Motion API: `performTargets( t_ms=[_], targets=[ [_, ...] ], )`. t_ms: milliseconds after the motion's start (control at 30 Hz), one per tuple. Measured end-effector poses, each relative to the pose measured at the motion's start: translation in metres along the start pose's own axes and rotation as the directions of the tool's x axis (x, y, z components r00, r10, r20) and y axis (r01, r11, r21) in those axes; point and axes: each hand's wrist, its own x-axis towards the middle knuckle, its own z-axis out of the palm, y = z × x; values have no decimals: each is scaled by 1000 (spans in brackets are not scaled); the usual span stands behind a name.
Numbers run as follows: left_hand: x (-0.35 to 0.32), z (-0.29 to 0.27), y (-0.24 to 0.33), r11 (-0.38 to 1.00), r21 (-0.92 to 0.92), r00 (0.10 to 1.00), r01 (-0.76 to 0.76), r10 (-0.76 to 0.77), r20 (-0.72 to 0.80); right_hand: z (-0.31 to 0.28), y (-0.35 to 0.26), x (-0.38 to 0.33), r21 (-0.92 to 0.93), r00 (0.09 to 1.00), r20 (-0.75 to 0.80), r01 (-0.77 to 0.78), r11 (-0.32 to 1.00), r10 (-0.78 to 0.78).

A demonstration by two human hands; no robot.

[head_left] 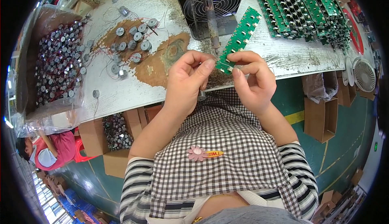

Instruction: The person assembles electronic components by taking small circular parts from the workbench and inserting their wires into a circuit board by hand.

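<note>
A worn white worktable (121, 94) with brown scuffed patches runs beyond both hands, over a green painted floor (344, 135) with yellow lines. Far left of the left hand (187, 80), a plastic-lined box (56, 62) holds many small round silver parts; more of them lie loose (131, 41) between box and hand. The left hand's fingers are pinched together beside the strip, on something too small to make out. The right hand (253, 78) is clamped on the lower end of a green circuit board strip (239, 37), which slants up over the table edge. Just beyond stands a black caged fan (210, 1). Right of the right hand lie stacked green boards (304, 9), and below them brown cartons (320, 114) on the floor, partly hidden by the table.
</note>
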Motion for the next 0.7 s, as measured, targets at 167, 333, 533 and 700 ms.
performTargets(
  t_ms=[167,333,533,700],
  targets=[
    [1,2,-2,998,-56,1000,8,-9,-12,2,-1,0,-2,1000,-10,6,1000,-6],
    [2,6,-4,997,-71,997,-21,16,-78,4,1,0,-45,1000,-18,24,999,-25],
    [6,15,-1,993,-94,991,-70,59,-119,6,0,7,-121,998,-14,51,991,-53],
    [-1,10,-5,998,-6,991,-57,56,-121,5,-4,0,-109,999,8,46,993,-46]
  ],
)
